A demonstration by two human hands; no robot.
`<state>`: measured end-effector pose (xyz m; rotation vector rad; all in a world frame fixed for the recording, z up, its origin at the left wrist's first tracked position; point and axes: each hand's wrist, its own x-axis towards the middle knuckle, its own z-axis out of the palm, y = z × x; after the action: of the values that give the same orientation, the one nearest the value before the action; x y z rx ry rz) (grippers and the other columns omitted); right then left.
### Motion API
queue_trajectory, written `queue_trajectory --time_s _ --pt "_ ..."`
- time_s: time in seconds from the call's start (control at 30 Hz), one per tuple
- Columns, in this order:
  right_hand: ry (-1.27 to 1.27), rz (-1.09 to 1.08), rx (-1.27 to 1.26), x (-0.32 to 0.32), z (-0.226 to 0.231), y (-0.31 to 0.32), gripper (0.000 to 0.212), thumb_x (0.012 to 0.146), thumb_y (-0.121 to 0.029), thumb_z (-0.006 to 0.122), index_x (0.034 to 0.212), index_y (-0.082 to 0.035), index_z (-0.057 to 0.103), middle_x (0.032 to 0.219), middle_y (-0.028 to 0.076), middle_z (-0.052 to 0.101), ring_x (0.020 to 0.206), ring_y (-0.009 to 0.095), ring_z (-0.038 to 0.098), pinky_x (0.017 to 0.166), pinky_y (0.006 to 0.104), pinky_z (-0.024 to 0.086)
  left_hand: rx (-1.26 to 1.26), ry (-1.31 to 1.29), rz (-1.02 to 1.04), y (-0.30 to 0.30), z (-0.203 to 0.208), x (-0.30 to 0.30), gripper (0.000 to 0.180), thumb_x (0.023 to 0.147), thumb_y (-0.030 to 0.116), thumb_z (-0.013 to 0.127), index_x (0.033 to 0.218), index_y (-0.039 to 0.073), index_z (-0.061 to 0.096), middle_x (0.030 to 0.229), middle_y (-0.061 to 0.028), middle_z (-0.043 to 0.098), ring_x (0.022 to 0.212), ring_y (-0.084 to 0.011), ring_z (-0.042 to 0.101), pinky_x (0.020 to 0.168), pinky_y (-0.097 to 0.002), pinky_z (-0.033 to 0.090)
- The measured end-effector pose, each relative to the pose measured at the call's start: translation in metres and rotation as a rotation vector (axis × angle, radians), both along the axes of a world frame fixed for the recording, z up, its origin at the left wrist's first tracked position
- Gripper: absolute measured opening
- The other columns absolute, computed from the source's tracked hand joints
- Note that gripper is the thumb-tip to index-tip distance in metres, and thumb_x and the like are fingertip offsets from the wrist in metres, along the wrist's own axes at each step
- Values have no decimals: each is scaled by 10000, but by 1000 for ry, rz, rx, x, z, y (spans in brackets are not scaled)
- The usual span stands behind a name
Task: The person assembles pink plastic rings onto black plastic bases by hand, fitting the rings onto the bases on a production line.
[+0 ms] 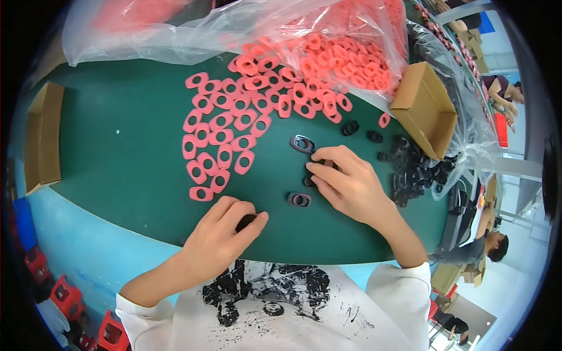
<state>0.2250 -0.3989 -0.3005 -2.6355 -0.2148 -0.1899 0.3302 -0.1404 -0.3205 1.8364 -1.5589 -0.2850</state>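
My left hand (218,233) is closed around a small black plastic part (246,222) just above the near side of the green table (129,169). To its right, my right hand (356,186) pinches at small black parts (308,180), mostly covered by its fingers. A black oval piece (302,143) with a hole lies just beyond those fingertips. Nearer to me rests another black piece (299,200) with a pinkish edge. Many flat pink rings (221,137), oval with pointed ends, are spread over the table's middle. A heap of black parts (410,182) sits to the right of my right hand.
Clear plastic bags (170,50) cover the far side, one with more pink rings (342,63). An open cardboard box (410,93) stands far right, another (51,137) at the left edge. Red stools (67,297) stand lower left. Other people (490,247) are at the right.
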Motion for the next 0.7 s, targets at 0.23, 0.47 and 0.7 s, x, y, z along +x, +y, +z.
queue_trajectory --time_s 0.23,0.47,0.7 --pt "4 73 9 3 2 -2 352 675 19 777 1011 -5 673 983 100 625 775 259 601 638 363 516 52 40 -74 -1 7 7 457 673 -65 717 1123 -23 654 964 -119 564 846 -294 554 670 -365 504" --pt "-187 387 -69 86 -5 27 280 693 -31 686 972 -14 675 984 67 594 875 234 595 646 334 525 -2 -39 76 2 5 -8 404 678 -33 741 1069 -60 642 937 -121 565 824 -289 560 662 -365 509" --pt "-194 467 -195 95 -2 33 181 724 -79 660 897 -27 677 927 53 574 874 202 572 660 318 525 87 -38 56 -1 12 -5 307 720 -20 662 1023 -56 620 931 -113 493 796 -260 512 670 -339 487"
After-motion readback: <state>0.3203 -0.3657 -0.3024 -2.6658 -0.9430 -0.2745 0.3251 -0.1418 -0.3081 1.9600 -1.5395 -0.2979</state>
